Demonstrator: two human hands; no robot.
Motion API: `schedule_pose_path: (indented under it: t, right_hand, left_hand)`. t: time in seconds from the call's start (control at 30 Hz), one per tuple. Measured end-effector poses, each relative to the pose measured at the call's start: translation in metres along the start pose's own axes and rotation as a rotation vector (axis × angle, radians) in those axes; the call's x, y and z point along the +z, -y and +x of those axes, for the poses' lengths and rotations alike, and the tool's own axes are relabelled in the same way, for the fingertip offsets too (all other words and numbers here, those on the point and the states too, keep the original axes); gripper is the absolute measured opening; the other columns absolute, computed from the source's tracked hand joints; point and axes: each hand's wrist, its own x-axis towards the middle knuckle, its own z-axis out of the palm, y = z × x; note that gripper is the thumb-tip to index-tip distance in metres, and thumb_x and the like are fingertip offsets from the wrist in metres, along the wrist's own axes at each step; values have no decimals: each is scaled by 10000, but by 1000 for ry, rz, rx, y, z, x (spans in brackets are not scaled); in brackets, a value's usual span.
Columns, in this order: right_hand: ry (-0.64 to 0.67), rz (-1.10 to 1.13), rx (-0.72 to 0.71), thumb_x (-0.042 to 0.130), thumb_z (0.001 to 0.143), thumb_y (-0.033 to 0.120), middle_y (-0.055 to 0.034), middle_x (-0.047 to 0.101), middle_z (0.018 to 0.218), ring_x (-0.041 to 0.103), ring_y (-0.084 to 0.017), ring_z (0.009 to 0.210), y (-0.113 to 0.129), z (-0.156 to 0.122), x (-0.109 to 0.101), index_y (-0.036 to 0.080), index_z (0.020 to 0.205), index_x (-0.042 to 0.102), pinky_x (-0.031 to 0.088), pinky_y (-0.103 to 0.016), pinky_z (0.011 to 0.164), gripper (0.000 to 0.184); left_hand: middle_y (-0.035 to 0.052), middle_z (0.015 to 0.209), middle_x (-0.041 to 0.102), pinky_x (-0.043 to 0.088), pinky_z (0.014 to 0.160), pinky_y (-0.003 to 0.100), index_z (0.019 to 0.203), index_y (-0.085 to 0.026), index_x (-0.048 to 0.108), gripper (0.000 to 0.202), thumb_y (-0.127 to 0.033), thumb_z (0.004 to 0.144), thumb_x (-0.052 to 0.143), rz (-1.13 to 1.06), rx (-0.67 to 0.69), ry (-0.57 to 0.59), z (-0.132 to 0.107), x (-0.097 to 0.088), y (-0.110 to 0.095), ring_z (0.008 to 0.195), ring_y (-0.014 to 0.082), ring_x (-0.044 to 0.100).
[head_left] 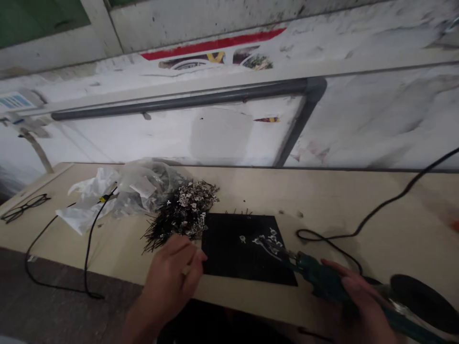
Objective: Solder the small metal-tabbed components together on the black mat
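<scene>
My right hand (369, 301) is wrapped round a green soldering gun (315, 274), whose tip points left over a black mat (233, 263). Beneath that tip lie several small silvery metal pieces (272, 239), and one more piece (243, 239) sits apart to their left. My left hand (172, 277) is closed at the mat's left edge, its fingertips together; whatever they hold is too small or hidden to make out. Just beyond it is a heap of black wires with metal ends (184, 210).
Clear plastic bags (143, 184) lie behind the heap, with eyeglasses (27, 208) at the far left. One black cord (88, 253) hangs over the table's front edge; another cord (373, 217) curls at right. A dark round object (423, 301) stands beside my right hand.
</scene>
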Motion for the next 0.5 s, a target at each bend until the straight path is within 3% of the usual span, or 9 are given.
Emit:
schedule_pose_path:
  t: [0.1,0.2,0.3,0.5]
  right_hand:
    - [-59,31,114,707,898,495,-87,793,996,770,-342,835,-6,2,-3,262,1055,805,637,-446,628,297]
    - [-105,9,67,719,885,495,-83,784,948,755,-320,792,-12,3,-2,238,1036,806,607,-408,582,311]
    - [-143,-15,-6,718,894,478,-73,781,963,746,-288,782,-18,4,0,222,1054,798,594,-372,586,312]
    - [-160,-33,-17,752,862,478,-81,775,980,730,-279,823,-22,7,-3,179,1013,789,565,-339,600,337]
  left_hand:
    - [13,680,604,471,651,292,681,-188,653,325,-106,973,537,24,25,57,0,27,5,690,155,582]
    - [8,742,661,500,693,308,843,-205,759,179,-131,949,635,93,6,68,4,43,17,739,170,620]
    - [2,815,709,510,711,316,1069,-243,793,219,-130,887,749,159,33,148,9,45,24,807,189,648]
    - [-4,784,694,484,741,321,873,-237,760,125,-114,890,756,210,156,219,21,48,27,814,185,631]
